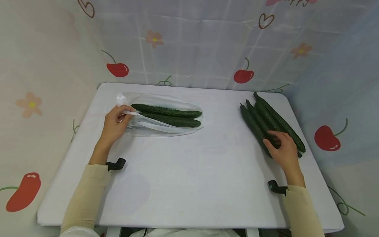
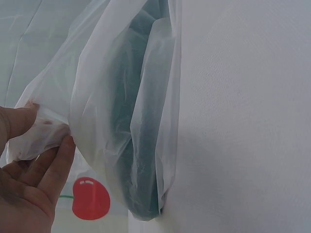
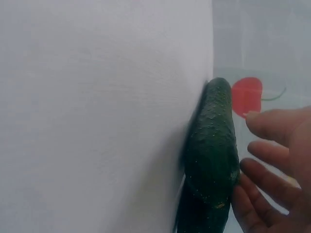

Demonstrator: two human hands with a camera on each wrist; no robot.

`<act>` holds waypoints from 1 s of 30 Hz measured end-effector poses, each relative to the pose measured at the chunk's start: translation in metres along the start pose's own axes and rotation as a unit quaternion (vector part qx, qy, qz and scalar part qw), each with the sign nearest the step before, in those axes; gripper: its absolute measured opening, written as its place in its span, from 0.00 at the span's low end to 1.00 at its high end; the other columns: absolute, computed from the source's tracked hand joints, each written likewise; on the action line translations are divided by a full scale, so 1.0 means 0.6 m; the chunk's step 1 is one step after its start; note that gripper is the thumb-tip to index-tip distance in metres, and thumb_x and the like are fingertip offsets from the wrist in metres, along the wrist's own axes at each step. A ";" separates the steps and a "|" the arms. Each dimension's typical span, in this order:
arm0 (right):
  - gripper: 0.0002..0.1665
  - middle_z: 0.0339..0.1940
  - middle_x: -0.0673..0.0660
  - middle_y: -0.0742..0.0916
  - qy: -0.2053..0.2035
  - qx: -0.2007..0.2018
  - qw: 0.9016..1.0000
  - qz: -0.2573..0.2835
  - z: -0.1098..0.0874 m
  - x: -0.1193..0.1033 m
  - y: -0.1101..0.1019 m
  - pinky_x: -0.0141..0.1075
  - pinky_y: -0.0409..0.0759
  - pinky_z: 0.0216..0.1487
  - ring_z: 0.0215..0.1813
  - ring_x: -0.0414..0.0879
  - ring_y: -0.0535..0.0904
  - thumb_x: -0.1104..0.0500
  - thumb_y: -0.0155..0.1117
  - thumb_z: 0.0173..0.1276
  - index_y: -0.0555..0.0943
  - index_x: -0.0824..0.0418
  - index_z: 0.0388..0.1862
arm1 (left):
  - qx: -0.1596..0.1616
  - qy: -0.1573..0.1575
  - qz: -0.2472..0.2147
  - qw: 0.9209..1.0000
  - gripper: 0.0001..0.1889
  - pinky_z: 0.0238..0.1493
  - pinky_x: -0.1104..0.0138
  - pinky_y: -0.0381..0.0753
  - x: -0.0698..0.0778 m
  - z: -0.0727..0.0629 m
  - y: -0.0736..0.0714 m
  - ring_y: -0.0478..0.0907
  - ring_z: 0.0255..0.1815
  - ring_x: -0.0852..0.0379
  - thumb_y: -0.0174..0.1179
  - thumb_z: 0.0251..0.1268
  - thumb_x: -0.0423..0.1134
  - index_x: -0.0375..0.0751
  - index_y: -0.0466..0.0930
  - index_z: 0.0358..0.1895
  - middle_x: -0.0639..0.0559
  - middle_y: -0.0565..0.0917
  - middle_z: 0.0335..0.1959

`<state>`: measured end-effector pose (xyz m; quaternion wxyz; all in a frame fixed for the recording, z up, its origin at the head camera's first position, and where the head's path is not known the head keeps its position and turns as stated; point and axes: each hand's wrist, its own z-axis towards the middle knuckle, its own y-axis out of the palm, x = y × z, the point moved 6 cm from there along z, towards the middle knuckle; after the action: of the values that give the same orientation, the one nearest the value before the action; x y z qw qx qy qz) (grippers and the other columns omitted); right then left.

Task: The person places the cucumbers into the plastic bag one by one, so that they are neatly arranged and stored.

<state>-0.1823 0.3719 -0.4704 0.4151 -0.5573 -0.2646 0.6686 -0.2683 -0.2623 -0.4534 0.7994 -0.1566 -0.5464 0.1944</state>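
On the left half of the table, two dark green cucumbers (image 1: 168, 112) lie side by side in a thin, translucent white plastic bag (image 1: 160, 131). My left hand (image 1: 116, 121) pinches the bag's left end between thumb and fingers. In the left wrist view the film of the bag (image 2: 97, 82) is lifted, with green showing through it. Over the near part of several loose cucumbers (image 1: 255, 121) at the right, my right hand (image 1: 282, 149) has its fingers apart and loosely bent. In the right wrist view its fingertips are beside a bumpy cucumber (image 3: 211, 155), not closed round it.
The white table (image 1: 189, 184) has its right edge close to the loose cucumbers. Behind it hangs a pale curtain (image 1: 195, 46) printed with cherries and flowers. A small black wrist camera (image 1: 116, 164) sits on my left wrist, another wrist camera (image 1: 276, 187) on my right.
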 end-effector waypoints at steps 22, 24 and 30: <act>0.31 0.48 0.70 0.91 0.032 -0.003 0.998 -0.047 -0.041 0.001 -0.002 0.47 0.79 0.40 0.45 0.63 0.87 0.48 0.81 0.67 0.86 0.67 0.61 | 0.007 0.015 -0.005 1.000 0.07 0.55 0.86 0.76 0.002 -0.001 0.000 0.79 0.54 0.75 0.65 0.77 0.30 0.37 0.88 0.52 0.54 0.83 0.51; 0.33 0.50 0.71 0.91 0.033 -0.009 0.998 -0.045 -0.042 0.001 0.000 0.50 0.81 0.41 0.46 0.65 0.88 0.47 0.81 0.67 0.86 0.67 0.62 | 0.009 0.018 -0.006 1.000 0.07 0.54 0.87 0.76 0.002 -0.001 0.000 0.78 0.54 0.75 0.65 0.76 0.30 0.36 0.88 0.51 0.54 0.83 0.51; 0.36 0.56 0.72 0.90 0.056 -0.026 0.997 -0.043 -0.046 0.011 0.009 0.60 0.85 0.47 0.51 0.67 0.89 0.44 0.79 0.69 0.84 0.67 0.65 | 0.009 0.012 -0.001 1.000 0.07 0.53 0.86 0.76 0.002 -0.001 0.001 0.78 0.53 0.75 0.66 0.76 0.30 0.37 0.88 0.51 0.49 0.84 0.51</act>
<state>-0.1574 0.3718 -0.4852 0.4435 -0.5922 -0.2820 0.6108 -0.2671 -0.2613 -0.4527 0.8073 -0.1508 -0.5355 0.1968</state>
